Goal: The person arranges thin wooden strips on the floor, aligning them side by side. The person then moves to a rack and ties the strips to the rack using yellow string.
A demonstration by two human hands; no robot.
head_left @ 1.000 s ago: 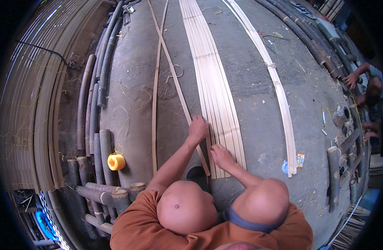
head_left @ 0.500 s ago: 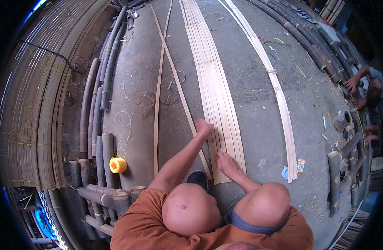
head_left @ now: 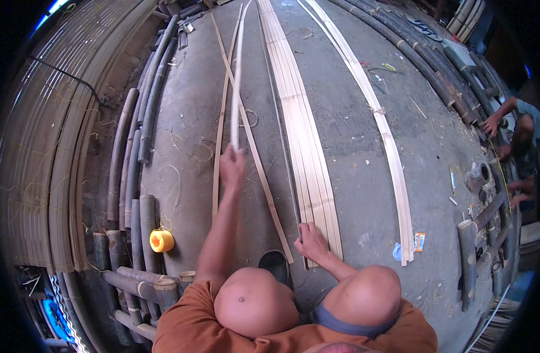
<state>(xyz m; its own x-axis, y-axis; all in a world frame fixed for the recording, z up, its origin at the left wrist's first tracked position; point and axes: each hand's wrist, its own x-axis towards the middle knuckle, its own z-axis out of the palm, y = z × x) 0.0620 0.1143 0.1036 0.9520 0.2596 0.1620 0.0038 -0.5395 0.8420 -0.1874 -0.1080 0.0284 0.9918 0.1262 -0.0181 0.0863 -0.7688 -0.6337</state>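
Observation:
My left hand [head_left: 232, 167] is closed round the near end of a long, pale bamboo strip [head_left: 238, 88], raised a little and stretching away from me. Beneath it, two thin strips cross on the floor, the slanting one [head_left: 264, 176] reaching back near my shoe. Several flat bamboo strips [head_left: 308, 135] lie side by side in front of me. At their near left edge my right hand [head_left: 313, 242] has its fingers curled on a narrow, dark-edged strip [head_left: 285, 126], which seems tipped on its side.
More pale strips, tied together [head_left: 387, 138], lie to the right. A yellow twine roll [head_left: 162, 240] sits at the left beside bamboo poles [head_left: 123, 156]. Stacked slats [head_left: 58, 147] fill the far left. At the right edge another person's hands [head_left: 492, 125] work near cut bamboo [head_left: 467, 253].
My left hand has left the flat strips and swung left and forward, now with a strip in it. My right hand has shifted slightly left and nearer, onto the edge strip.

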